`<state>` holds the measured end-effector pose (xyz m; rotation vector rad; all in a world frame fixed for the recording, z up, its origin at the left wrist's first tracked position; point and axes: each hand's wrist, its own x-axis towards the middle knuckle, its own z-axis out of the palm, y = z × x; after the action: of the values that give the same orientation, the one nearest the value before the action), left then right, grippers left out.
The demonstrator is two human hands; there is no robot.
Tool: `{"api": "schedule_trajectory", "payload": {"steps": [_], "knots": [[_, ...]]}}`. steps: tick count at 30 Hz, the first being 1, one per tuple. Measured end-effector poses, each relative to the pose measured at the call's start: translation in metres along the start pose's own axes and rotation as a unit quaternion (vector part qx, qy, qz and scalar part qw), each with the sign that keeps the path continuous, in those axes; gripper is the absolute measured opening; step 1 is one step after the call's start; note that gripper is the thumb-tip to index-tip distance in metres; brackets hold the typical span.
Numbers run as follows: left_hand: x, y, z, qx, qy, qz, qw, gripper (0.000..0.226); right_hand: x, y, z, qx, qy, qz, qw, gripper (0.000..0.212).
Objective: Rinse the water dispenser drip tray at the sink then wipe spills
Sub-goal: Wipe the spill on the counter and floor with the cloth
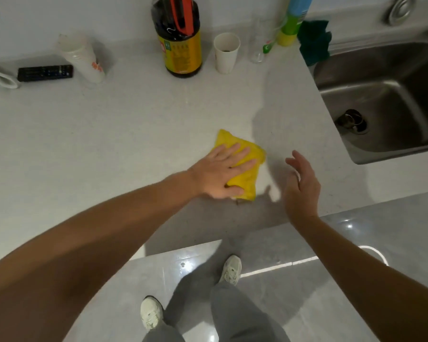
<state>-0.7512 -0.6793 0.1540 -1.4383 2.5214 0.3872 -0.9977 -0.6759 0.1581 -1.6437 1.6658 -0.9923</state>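
A yellow cloth (pixel 248 169) lies folded on the pale countertop (pixel 124 134), near its front edge. My left hand (pixel 219 172) presses flat on the cloth with fingers spread, covering its left half. My right hand (pixel 300 186) hovers just right of the cloth, fingers apart, holding nothing. The steel sink (pixel 386 95) sits at the right, its basin bare around the drain (pixel 352 120). No drip tray is in view.
Along the back wall stand a dark sauce bottle (pixel 179 45), a paper cup (pixel 226 53), a toppled stack of white cups (pixel 83 59), a black remote (pixel 45 72), a green-yellow spray bottle (pixel 293 21) and a green cloth (pixel 314 41). My feet stand on the glossy floor below.
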Motion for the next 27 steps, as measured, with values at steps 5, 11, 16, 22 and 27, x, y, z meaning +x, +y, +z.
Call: {"api": "schedule_trajectory", "payload": {"steps": [5, 11, 16, 22, 27], "knots": [[-0.072, 0.067, 0.035, -0.02, 0.069, 0.032, 0.997, 0.07, 0.01, 0.006, -0.021, -0.074, -0.029, -0.012, 0.997, 0.044], [-0.189, 0.032, 0.064, -0.073, 0.013, -0.138, 0.988, 0.077, -0.004, -0.01, -0.008, -0.131, -0.147, -0.027, 0.98, 0.024], [-0.203, -0.031, 0.057, -0.135, 0.018, -0.319, 0.938, 0.089, -0.012, -0.014, -0.005, -0.142, -0.224, -0.07, 0.962, 0.001], [-0.082, -0.024, 0.027, -0.135, 0.065, -0.29, 0.945, 0.077, -0.004, -0.013, 0.013, -0.214, -0.231, -0.073, 0.946, 0.012], [-0.069, 0.075, 0.035, -0.157, 0.113, -0.097, 0.976, 0.055, 0.003, -0.01, 0.018, -0.183, -0.132, 0.03, 0.974, 0.013]]}}
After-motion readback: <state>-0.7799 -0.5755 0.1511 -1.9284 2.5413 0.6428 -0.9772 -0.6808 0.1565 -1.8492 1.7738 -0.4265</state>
